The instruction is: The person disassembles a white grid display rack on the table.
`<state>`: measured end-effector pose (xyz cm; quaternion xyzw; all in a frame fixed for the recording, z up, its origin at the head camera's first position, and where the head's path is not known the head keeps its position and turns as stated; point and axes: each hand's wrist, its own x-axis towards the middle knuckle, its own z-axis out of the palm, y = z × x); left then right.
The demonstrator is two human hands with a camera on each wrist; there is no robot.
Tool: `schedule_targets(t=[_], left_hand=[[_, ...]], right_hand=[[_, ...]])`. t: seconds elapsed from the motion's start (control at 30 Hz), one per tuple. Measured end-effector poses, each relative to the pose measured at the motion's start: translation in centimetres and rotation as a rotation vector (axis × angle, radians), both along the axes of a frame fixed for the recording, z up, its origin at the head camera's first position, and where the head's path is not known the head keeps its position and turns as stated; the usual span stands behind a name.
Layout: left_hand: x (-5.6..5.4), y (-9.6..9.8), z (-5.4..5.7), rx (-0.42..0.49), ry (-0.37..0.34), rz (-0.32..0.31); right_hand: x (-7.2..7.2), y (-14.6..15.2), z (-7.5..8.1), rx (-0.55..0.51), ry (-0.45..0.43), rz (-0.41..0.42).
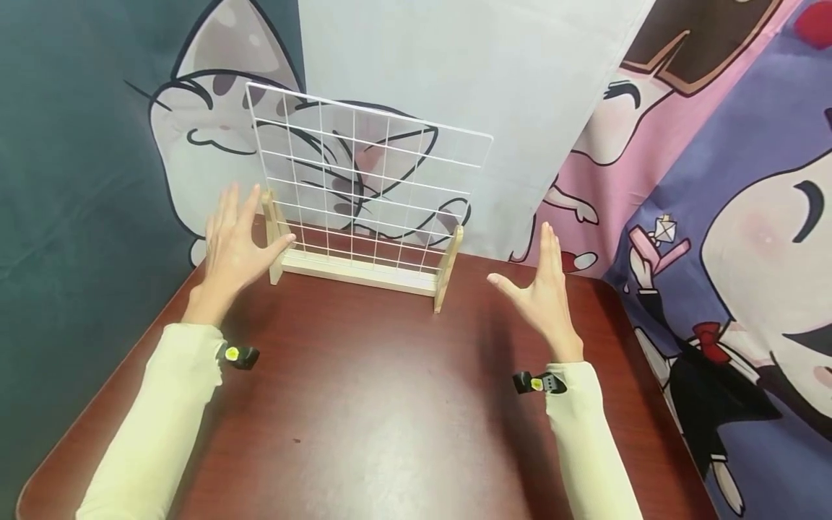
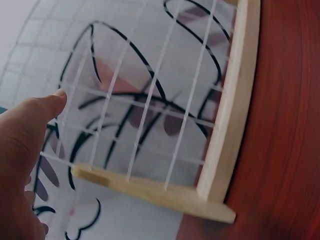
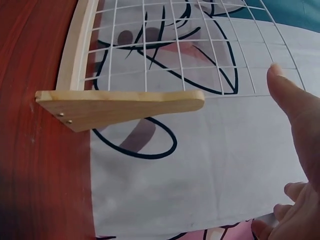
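A white wire grid [image 1: 354,148] stands tilted back in a pale wooden base [image 1: 357,274] with a bracket at each end, near the far side of the table. My left hand [image 1: 234,249] is by the left bracket [image 1: 271,231], fingers straight and thumb spread; whether it touches the wood I cannot tell. To the right of the rack, apart from the right bracket [image 1: 448,267], my right hand [image 1: 542,289] hovers with straight fingers and nothing in it. The left wrist view shows the left thumb [image 2: 45,107] in front of the wires. The right bracket [image 3: 125,107] shows two screws in the right wrist view.
The rack stands on a reddish-brown table [image 1: 364,390] with rounded corners. Behind it hangs a cloth [image 1: 468,65] printed with cartoon cats, and more cartoon figures cover the cloth on the right. Each wrist wears a small black camera [image 1: 242,357].
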<state>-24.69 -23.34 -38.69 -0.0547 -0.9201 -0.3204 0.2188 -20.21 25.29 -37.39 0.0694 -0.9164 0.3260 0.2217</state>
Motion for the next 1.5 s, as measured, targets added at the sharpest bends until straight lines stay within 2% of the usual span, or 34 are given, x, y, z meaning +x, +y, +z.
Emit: schedule_targets(t=[0.2, 0.33, 0.6, 0.8, 1.0, 1.07, 1.27, 1.5], left_hand=[[-2.1, -2.1, -1.0, -0.068, -0.042, 0.027], [-3.3, -2.7, -1.7, -0.094, -0.054, 0.023], [-5.4, -3.1, -2.7, -0.283, 0.017, 0.087], [-6.0, -3.3, -3.5, -0.309, 0.094, 0.067], [-6.8, -3.6, -5.0, -0.303, 0.248, -0.017], [-7.0, -3.5, -5.3, -0.303, 0.277, -0.044], [-7.4, -3.4, -5.6, -0.326, 0.284, -0.056], [-7.3, -3.4, -5.5, -0.319, 0.245, -0.074]], right_hand=[[-0.9, -0.7, 0.7, 0.003, 0.085, 0.055], [-1.7, -1.8, 1.1, 0.043, 0.142, 0.094], [-2.9, -5.3, 2.2, 0.156, 0.238, 0.145], [-4.1, -8.0, 3.7, 0.223, 0.305, 0.19], [-5.9, -10.3, 5.1, 0.293, 0.292, 0.234], [-6.5, -10.9, 5.4, 0.329, 0.28, 0.238], [-7.7, -13.1, 5.8, 0.415, 0.243, 0.248], [-8.5, -15.3, 5.9, 0.434, 0.237, 0.264]])
